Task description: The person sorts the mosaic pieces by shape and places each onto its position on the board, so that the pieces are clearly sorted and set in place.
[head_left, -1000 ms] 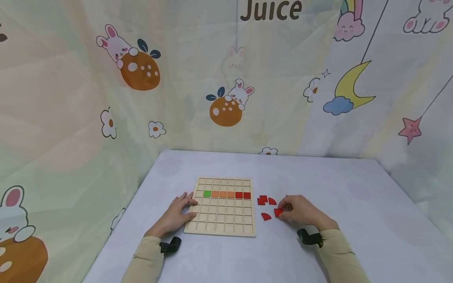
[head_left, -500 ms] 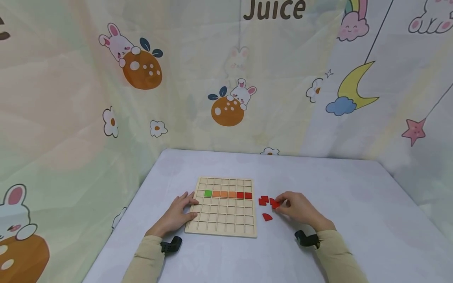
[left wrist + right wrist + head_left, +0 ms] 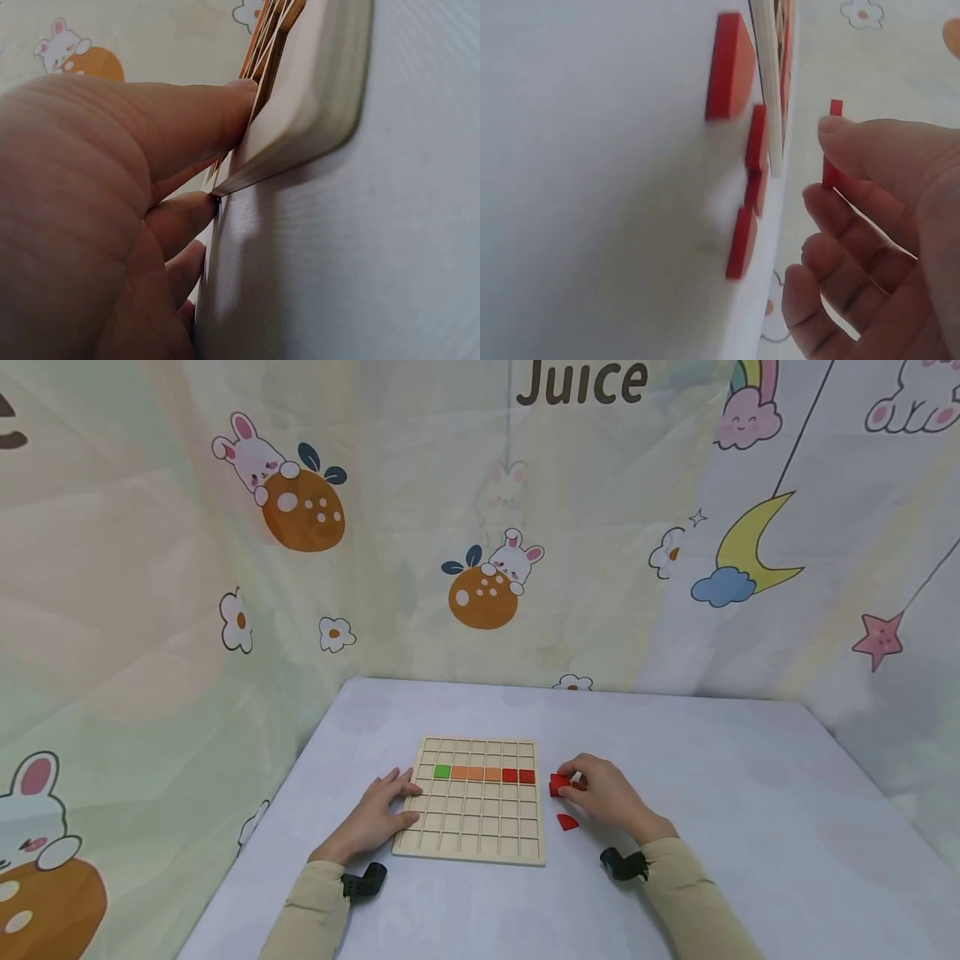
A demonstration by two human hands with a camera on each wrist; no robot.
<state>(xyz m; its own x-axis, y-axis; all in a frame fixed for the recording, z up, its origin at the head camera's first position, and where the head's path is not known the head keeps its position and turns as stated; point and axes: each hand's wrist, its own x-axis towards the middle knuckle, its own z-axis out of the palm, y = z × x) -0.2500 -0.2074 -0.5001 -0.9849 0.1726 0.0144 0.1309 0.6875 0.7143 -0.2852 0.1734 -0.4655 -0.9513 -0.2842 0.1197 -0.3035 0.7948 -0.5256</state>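
Observation:
My left hand (image 3: 375, 815) lies at the left edge of a wooden grid board (image 3: 480, 843), fingers spread. In the left wrist view its thumb lies over the board's top, with fingertips at the edge. My right hand (image 3: 604, 795) is just right of the board. It pinches a thin red tile (image 3: 831, 172) between thumb and fingers, seen edge-on and raised off the table in the right wrist view. Loose red tiles lie below it, partly hidden in the head view. One quarter-round red tile (image 3: 567, 822) lies apart, nearer the person.
One board row holds a green tile (image 3: 442, 772), several orange tiles (image 3: 476, 773) and two red tiles (image 3: 518, 776). The board lies flat on a white-covered table (image 3: 720, 777). A printed curtain (image 3: 390, 527) hangs behind it.
My right hand has moved left and away from the person with the red tile, from right of the loose tiles to over them. The left hand stays on the board.

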